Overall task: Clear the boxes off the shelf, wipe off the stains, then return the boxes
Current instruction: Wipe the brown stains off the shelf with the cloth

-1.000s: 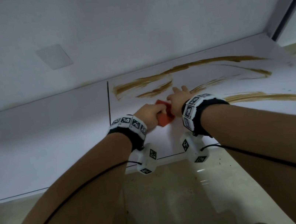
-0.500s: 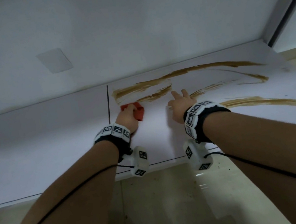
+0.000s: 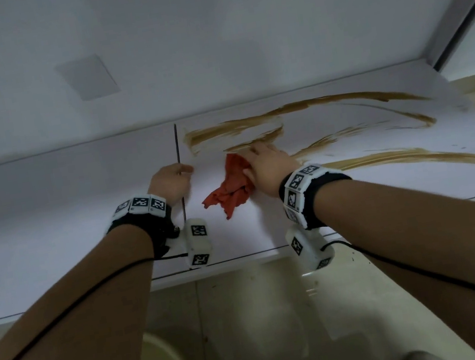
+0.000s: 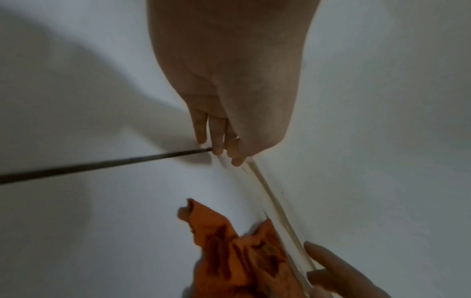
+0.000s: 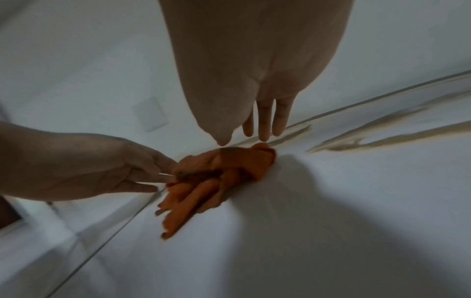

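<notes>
Right hand point(image 3: 268, 165) presses red cloth point(image 3: 231, 188) flat-fingered on stained shelf point(image 3: 78, 205); left hand point(image 3: 169, 182) relaxed, empty.

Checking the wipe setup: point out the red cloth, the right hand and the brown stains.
red cloth point(image 3: 232, 191), head view, crumpled middle.
right hand point(image 3: 269, 165), head view, back of hand.
brown stains point(image 3: 413, 156), head view, nearest streak.

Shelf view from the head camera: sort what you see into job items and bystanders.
For the job:
- red cloth, under the right hand
- brown stains
- white shelf
- left hand, flat on the shelf

Just there:
- grey patch on the wall
- floor below
</notes>
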Demonstrator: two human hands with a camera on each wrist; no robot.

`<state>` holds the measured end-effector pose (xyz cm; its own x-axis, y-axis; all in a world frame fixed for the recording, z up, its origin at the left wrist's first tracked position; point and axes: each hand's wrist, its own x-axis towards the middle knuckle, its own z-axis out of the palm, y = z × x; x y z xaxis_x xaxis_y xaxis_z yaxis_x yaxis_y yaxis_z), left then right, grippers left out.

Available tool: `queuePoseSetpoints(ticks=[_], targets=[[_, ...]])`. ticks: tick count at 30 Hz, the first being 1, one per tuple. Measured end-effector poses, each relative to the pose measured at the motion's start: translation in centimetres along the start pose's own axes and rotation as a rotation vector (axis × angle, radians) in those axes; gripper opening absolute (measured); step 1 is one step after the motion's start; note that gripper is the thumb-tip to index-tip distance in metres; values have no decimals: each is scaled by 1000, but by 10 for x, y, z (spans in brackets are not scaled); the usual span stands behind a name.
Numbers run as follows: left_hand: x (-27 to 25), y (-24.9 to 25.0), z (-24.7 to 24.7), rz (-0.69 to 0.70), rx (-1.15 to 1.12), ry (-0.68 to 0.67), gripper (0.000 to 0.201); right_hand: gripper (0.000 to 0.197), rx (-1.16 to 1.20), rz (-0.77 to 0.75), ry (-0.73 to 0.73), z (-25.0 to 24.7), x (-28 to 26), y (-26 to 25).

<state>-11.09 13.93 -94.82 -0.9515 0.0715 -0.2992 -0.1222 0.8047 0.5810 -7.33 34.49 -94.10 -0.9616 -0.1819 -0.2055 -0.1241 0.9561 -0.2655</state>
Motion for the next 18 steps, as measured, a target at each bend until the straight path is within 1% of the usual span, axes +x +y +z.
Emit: queuePoseSetpoints(ticks=[2,3,5,7,9,12,14,16,18], targets=[[2,-10,3,-10,-30,27,40,48,-21,9,-35,8,5,-14],[4,-12,4,-11,-54,31,42,49,-28,38,-70,12,9,-20],[8,-12,4,-15,-111,57,43,58,-46,111,-128,20,18,-29],[14,-14,3,-16,-153,93,41,71,-74,144,-143,27,28,-36],[18,-17,5,-21,-172,117,37,76,-114,103,-146,33,37,-41],[22,-25,9,-57,-211,132,37,70,-206,-25,-167,42,43,-44],[22,-27,11,-72,-216,141,39,70,-240,-72,-180,43,47,-44],[21,-26,10,-66,-212,136,39,76,-255,-84,-194,37,55,-43],[20,-24,7,-60,-211,100,39,79,-244,-59,-223,28,63,-36]])
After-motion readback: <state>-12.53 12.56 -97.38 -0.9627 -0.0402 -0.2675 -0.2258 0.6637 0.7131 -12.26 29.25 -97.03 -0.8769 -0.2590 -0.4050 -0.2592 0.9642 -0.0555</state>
